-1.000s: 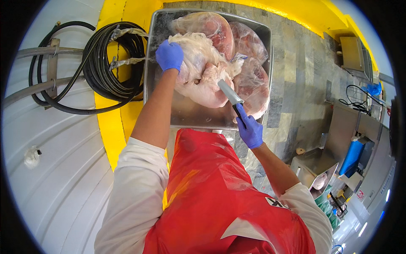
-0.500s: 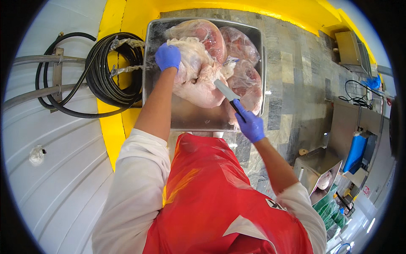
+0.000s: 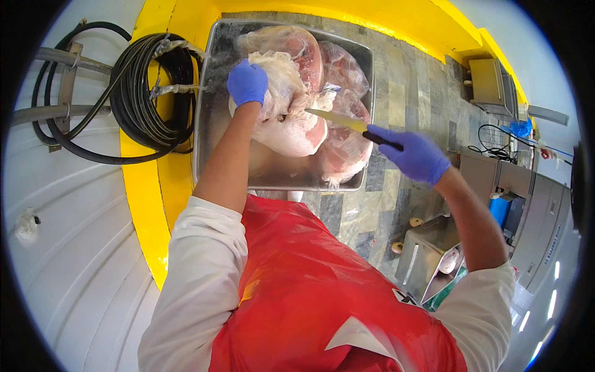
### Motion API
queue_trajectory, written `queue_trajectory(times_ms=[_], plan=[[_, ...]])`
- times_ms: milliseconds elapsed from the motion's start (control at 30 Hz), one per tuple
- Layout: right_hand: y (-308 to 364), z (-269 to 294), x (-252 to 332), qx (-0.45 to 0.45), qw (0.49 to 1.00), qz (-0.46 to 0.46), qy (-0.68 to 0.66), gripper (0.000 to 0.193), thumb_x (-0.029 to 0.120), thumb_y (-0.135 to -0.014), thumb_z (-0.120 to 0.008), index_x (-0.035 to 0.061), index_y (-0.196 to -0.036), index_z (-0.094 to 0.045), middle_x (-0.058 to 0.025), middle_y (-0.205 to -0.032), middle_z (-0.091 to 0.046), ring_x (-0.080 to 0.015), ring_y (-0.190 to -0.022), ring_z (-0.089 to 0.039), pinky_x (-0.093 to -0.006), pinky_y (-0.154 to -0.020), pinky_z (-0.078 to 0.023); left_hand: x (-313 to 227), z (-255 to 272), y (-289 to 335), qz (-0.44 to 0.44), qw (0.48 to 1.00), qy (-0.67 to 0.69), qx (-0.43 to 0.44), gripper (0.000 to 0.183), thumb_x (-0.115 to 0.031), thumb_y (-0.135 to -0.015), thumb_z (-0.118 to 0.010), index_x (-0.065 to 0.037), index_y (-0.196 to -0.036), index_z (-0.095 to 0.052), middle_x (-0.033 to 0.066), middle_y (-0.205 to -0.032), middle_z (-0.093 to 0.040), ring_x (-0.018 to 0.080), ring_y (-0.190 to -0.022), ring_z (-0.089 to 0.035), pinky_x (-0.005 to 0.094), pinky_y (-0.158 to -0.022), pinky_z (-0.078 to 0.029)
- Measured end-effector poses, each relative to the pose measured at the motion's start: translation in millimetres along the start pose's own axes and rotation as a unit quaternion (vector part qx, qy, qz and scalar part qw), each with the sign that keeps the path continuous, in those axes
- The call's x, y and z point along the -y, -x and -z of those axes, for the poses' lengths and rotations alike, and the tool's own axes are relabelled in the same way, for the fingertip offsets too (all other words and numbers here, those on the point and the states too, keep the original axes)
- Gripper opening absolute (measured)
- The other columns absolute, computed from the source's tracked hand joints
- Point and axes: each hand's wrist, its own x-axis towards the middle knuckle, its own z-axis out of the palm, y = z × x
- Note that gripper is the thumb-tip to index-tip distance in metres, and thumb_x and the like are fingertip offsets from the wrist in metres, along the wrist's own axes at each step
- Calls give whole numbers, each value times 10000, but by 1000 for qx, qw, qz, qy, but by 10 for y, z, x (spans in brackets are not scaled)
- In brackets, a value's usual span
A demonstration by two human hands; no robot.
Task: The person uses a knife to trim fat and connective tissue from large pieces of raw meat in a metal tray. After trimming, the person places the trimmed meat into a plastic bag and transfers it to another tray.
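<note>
My left hand (image 3: 247,84), in a blue glove, is closed on bunched whitish plastic wrap (image 3: 273,65) at the left of a large pale piece of meat (image 3: 285,136). The wrap is peeled back over the upper part of the meat, and a pink cut face shows at its right end. In my gloved right hand (image 3: 415,155) is a knife (image 3: 339,119) with a black handle, held out to the right. Its blade points left, with the tip close to the meat's upper right side; whether it touches, I cannot tell.
Several more wrapped pieces of meat (image 3: 344,67) lie in the metal tub (image 3: 217,158). A coiled black hose (image 3: 127,93) hangs on the yellow wall at the left. Tiled floor (image 3: 396,80) extends right, with a metal bin (image 3: 421,254) and machines beyond.
My right hand has moved right and drawn the knife away from the meat, its blade now lying flatter. A pink cut face now shows on the meat. My left hand keeps its grip.
</note>
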Motion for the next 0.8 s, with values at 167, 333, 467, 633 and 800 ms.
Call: queue_trajectory(times_ms=[167, 333, 467, 633, 800], plan=[[-328, 398, 289, 81, 996, -4, 46, 401, 302, -978, -619, 277, -1378, -643, -212, -916, -715, -387, -776, -692, -451, -745, -547, 16, 42, 55, 1, 1000, 8, 2, 301, -263, -881, -571, -32, -974, -740, 256, -994, -723, 443, -916, -704, 524, -832, -552], [-703, -390, 355, -25, 988, 93, 119, 449, 258, -993, -598, 263, -1441, -577, -213, -974, -701, -439, -826, -671, -490, -736, -545, 53, 15, -33, 16, 1000, 14, -4, 303, -271, -875, -573, -33, -958, -741, 263, -990, -718, 444, -923, -700, 524, -837, -550], [-443, -1026, 42, -137, 988, 72, 16, 504, 285, -966, -641, 302, -1463, -558, -178, -817, -701, -387, -692, -688, -482, -621, -556, 99, 22, -199, 8, 999, 29, 13, 294, -259, -864, -573, -25, -924, -740, 269, -962, -715, 457, -909, -694, 529, -836, -548], [-317, -1900, -138, -316, 942, 111, -13, 569, 226, -936, -711, 306, -1476, -553, -121, -669, -614, -296, -554, -647, -432, -510, -521, 100, 34, -166, 15, 1000, 0, -9, 289, -231, -848, -565, -1, -902, -730, 280, -941, -710, 473, -893, -690, 536, -820, -548], [-376, -2511, -381, -308, 946, 77, -66, 557, 179, -940, -707, 238, -1475, -562, -130, -757, -658, -300, -618, -661, -424, -576, -536, 99, 12, -114, 6, 1000, 16, -20, 296, -226, -839, -566, 7, -908, -735, 293, -940, -706, 472, -902, -694, 536, -824, -549]])
